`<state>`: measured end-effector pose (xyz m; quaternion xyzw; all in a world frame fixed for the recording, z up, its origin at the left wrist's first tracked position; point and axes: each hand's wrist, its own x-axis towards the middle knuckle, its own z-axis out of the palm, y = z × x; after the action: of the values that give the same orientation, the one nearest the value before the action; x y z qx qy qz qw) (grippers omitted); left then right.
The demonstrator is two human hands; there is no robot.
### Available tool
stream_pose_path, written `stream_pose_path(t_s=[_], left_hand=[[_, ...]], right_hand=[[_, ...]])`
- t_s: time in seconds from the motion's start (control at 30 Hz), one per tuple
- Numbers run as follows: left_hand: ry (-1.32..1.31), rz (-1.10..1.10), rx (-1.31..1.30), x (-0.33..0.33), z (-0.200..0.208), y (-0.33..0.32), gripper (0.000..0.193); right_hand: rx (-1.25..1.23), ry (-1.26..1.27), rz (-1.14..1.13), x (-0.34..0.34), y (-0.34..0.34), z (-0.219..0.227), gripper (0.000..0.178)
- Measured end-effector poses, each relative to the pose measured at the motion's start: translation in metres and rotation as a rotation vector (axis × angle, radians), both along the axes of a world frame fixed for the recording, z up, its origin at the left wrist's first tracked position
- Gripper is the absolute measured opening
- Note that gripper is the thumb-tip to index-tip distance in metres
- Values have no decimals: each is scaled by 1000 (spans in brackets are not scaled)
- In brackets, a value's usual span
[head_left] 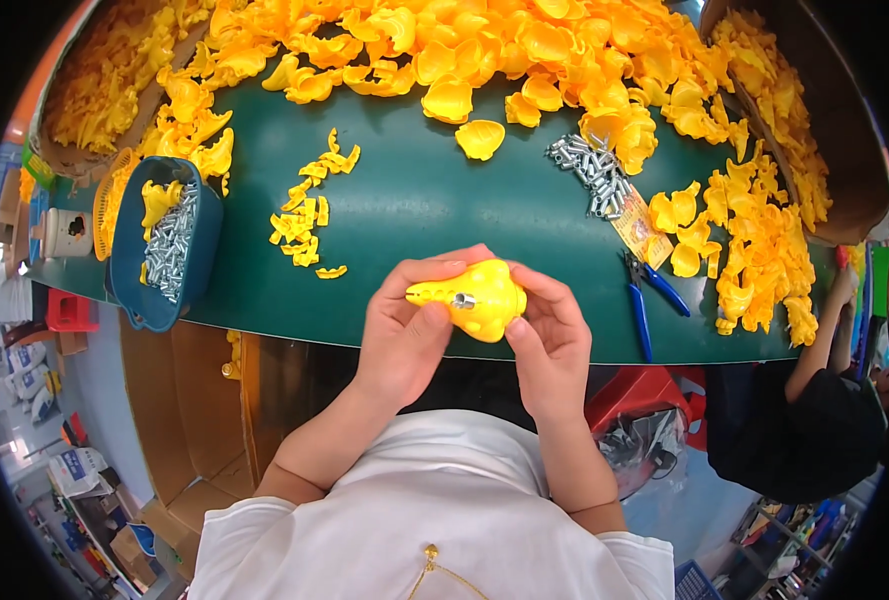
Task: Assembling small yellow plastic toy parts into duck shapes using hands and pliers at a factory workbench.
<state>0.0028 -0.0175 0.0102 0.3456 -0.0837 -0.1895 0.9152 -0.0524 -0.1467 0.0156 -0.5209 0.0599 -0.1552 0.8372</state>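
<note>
Where the left end of the green worktop (384, 200) begins, a deep blue plastic tub (202, 275) holds small silver metal cylinders (169, 245), a supply that looks far from used up. Next come little yellow plastic scraps (297, 228), loosely strewn. The left hand (401, 330) has its fingers and thumb closed on the tapered end of a glossy yellow plastic moulded piece (486, 290), held up near the worktop's near edge. One silver cylinder already shows in its upward face; whether it is fully seated, I cannot tell. The piece's long axis runs crosswise, left to right, roughly along the table edge: narrow tip to the left, broad rounded end to the right. That broad end is gripped by the fingers and thumb of the right hand (554, 345). Beyond, a heap of loose curved yellow shells (564, 45) suggests most of the work remains; no finished piece can be made out. Further right lie another pile of silver cylinders (594, 170), blue-handled pliers (638, 320) and more yellow parts (759, 260).
</note>
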Motion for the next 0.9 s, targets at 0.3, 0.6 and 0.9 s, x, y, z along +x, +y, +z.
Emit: stream_pose_path(t_s=[0.3,0.6,0.9], left_hand=[[-590,127,450,6,15,14,27],[-883,191,709,9,13,18,17],[160,-4,78,4,5,8,24]], right_hand=[[-374,-180,159,12,-14,18,29],[-206,-163,130,8,-11,13,23],[-396,-43,66,5,-7,15,58]])
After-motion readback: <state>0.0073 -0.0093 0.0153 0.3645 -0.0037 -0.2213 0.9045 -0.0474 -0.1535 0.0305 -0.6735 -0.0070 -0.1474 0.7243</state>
